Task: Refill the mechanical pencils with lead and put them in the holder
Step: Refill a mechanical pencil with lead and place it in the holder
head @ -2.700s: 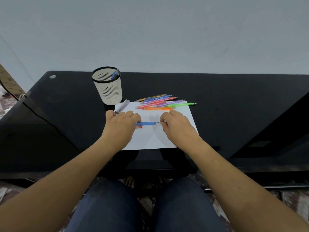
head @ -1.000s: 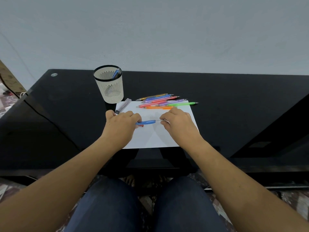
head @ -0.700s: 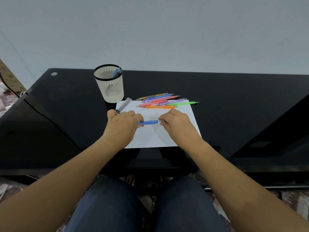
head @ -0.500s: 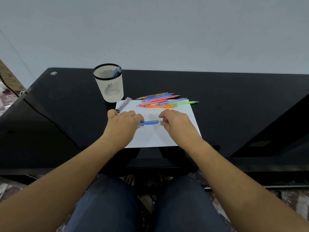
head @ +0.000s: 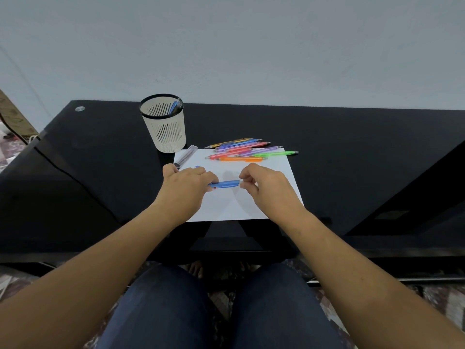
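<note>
A blue mechanical pencil lies level above the white sheet of paper. My left hand grips its left end. My right hand pinches its right end with thumb and forefinger. Several coloured mechanical pencils lie in a loose row at the paper's far edge. A clear lead case rests at the paper's far left corner. The cream mesh holder with a black rim stands behind it and has one blue pencil inside.
The black glass desk runs up to a plain grey wall. A dark cable crosses the desk's left side. My knees in dark trousers are below the front edge. A lower black shelf sits to the right.
The thin lead seen sticking out of the pencil's right end earlier is out of sight now. My right hand has closed in until its fingertips meet the pencil's end.
</note>
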Motion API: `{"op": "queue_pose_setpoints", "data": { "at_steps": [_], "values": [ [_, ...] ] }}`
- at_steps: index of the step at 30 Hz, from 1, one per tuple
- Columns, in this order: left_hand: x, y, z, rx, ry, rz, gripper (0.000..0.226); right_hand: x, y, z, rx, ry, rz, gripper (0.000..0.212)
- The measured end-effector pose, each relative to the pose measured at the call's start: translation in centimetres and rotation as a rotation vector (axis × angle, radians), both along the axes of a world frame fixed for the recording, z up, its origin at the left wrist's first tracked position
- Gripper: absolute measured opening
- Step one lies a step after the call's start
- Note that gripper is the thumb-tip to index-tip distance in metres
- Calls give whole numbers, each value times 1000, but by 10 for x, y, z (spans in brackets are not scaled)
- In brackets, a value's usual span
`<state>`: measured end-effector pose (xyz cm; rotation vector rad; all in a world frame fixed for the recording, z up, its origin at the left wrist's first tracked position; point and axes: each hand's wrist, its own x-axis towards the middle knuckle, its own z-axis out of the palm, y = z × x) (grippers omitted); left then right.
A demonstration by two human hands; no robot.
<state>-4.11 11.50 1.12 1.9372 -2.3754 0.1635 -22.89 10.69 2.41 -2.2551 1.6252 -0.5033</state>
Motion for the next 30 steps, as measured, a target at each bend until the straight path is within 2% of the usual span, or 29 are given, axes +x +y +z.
{"op": "queue_pose_setpoints", "data": {
  "at_steps": [6, 21, 27, 30],
  "values": [
    [1, 0, 1, -9, 18, -14, 27, -1, 0, 0, 36, -23, 11, 20],
    [-3, 2, 2, 29, 48, -7, 24, -4, -2, -9, 24, -84, -11, 13],
    [-13, -1, 3, -23, -2, 27, 24, -5, -10, -9, 35, -26, -25, 38],
    [-14, -3, 5, -30, -17, 23, 26, -5, -10, -6, 49, -4, -17, 39]
  ]
}}
